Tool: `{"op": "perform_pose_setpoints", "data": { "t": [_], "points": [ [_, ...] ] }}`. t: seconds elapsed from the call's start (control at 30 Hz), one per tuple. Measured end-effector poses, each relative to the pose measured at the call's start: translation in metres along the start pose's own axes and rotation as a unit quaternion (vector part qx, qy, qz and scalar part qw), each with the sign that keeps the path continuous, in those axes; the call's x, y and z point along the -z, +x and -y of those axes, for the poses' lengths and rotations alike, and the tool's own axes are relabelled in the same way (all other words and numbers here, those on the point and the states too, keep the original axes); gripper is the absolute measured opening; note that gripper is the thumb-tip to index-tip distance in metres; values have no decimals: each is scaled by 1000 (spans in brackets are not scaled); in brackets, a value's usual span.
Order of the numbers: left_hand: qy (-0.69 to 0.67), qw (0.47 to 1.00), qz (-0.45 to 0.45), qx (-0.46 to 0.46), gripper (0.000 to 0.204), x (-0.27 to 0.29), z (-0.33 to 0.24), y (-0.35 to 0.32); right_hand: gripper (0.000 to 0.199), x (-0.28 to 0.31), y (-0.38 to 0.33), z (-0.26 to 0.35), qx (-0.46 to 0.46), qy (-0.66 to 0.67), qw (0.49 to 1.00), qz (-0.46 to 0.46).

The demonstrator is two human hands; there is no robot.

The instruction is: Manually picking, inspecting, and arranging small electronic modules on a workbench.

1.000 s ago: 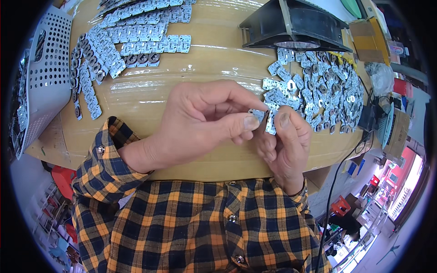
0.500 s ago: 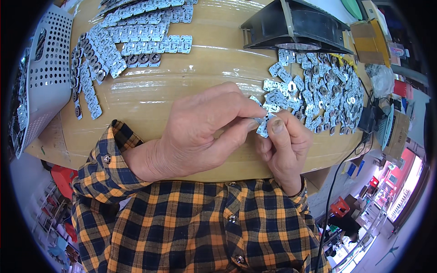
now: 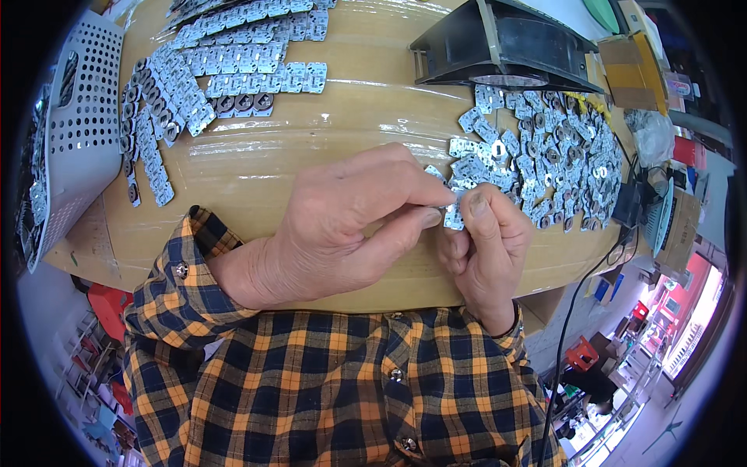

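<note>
My left hand (image 3: 342, 226) and my right hand (image 3: 486, 249) meet at the near edge of the wooden table (image 3: 373, 132). Together they pinch one small silver metal plate (image 3: 453, 215) between thumbs and fingertips. A loose pile of the same small plates (image 3: 545, 156) lies just beyond my right hand. At the far left, finished-looking plates lie in neat overlapping rows (image 3: 218, 66). The sleeves and front of my orange and dark plaid shirt (image 3: 350, 389) fill the lower part of the view.
A black tray-like housing (image 3: 506, 50) stands at the back right. A white perforated basket (image 3: 74, 117) holding more plates sits at the left edge. A cardboard box (image 3: 630, 66) and a black cable (image 3: 576, 296) are at the right, off the table.
Both hands have shifted slightly toward me and down, still pinching the small plate. The fingers have turned it a little between them.
</note>
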State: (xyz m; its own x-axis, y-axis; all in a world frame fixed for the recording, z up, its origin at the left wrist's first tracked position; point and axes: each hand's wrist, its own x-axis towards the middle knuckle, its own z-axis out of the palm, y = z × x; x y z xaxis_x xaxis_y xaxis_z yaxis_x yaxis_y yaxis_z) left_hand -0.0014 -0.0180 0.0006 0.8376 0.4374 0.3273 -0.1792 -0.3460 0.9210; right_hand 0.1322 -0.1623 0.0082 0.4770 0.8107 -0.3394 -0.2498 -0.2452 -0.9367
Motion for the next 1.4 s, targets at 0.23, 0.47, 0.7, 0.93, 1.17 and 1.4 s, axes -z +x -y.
{"op": "perform_pose_setpoints", "data": {
  "t": [0.23,0.47,0.7,0.93,1.17,1.4],
  "points": [
    [-106,988,-6,114,20,-7,1,-6,25,5,4,-2,148,-242,953,-105],
    [-357,894,-8,269,27,-5,4,-4,25,12,-6,15,184,-334,920,-92],
    [-331,906,33,262,26,-4,0,-5,30,7,-3,11,115,-202,972,29],
    [-387,884,75,253,23,-1,5,-5,32,9,-7,4,-24,12,996,82],
    [-385,881,68,267,21,0,4,-4,36,7,-6,3,-30,45,995,82],
    [-392,875,69,276,23,0,4,-1,35,4,-5,-1,-9,45,998,54]
  ]
}}
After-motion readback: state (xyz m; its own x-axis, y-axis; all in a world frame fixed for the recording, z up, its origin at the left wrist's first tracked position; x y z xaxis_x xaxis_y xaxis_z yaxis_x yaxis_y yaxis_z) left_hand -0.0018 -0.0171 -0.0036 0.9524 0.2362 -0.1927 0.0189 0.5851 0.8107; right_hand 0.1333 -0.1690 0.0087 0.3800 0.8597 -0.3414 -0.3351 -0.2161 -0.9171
